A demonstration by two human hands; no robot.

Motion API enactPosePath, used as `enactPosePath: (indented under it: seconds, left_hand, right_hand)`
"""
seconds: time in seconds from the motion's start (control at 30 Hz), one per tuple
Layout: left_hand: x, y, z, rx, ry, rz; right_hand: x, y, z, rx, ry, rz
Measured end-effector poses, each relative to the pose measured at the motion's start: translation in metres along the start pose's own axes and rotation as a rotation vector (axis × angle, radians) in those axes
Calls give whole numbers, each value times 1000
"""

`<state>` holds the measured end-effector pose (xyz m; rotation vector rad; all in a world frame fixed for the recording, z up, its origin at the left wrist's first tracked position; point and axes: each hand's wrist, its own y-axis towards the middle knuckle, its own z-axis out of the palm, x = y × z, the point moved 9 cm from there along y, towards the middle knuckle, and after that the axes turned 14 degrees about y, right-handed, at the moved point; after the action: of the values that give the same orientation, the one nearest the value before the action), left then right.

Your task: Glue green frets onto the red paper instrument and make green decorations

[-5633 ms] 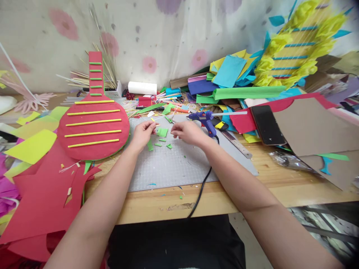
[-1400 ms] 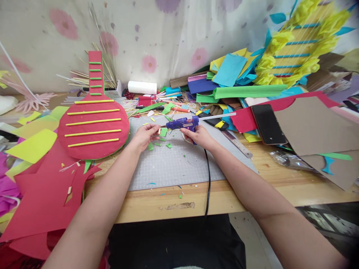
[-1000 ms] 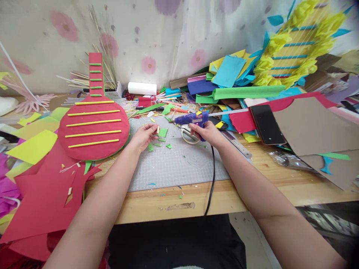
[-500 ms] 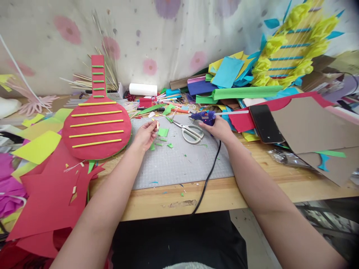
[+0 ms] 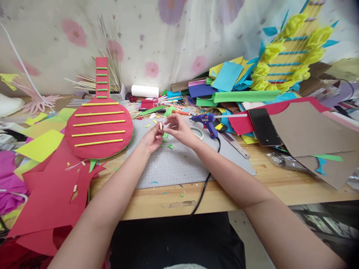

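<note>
Between the thumb and fingertips of my left hand [image 5: 153, 139] is a small pale stick piece [image 5: 161, 126], its exact kind too small to tell. My right hand [image 5: 181, 130] reaches in close beside it, fingers curved and apart, with nothing visible in them. Behind that hand lie the scissors [image 5: 199, 132], mostly hidden apart from a handle loop. A purple hot glue gun [image 5: 206, 121] rests to the right, a white glue stick in its back and a black cord trailing off the table. Green paper scraps [image 5: 170, 146] lie on the grey cutting mat [image 5: 174, 170] below my hands.
On the left leans a red paper guitar shape [image 5: 98, 129] with yellow and green strips. To the right lie a metal ruler [image 5: 235, 145], a phone [image 5: 264, 127] and cardboard sheets [image 5: 305, 129]. Behind stand a yellow-flowered guitar [image 5: 288, 61], coloured paper and a white roll [image 5: 145, 91].
My right hand has let go of the glue gun and moved left to my left hand, now covering most of the scissors. My left hand still pinches the pale piece, slightly further right.
</note>
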<state>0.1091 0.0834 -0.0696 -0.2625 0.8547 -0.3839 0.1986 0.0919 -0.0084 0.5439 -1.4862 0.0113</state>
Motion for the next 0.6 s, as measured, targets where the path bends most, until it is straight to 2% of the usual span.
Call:
enactPosePath:
  seconds: [0.1, 0.3, 0.6]
  left_hand:
    - [-1, 1, -4, -22, -10, -2]
    - [1, 0, -4, -18, -10, -20]
    - [8, -1, -2, 0, 24, -90]
  right_hand:
    - [0, 6, 11, 0, 51, -57]
    - [3, 3, 5, -51, -1, -151]
    - [10, -1, 6, 4, -74, -237]
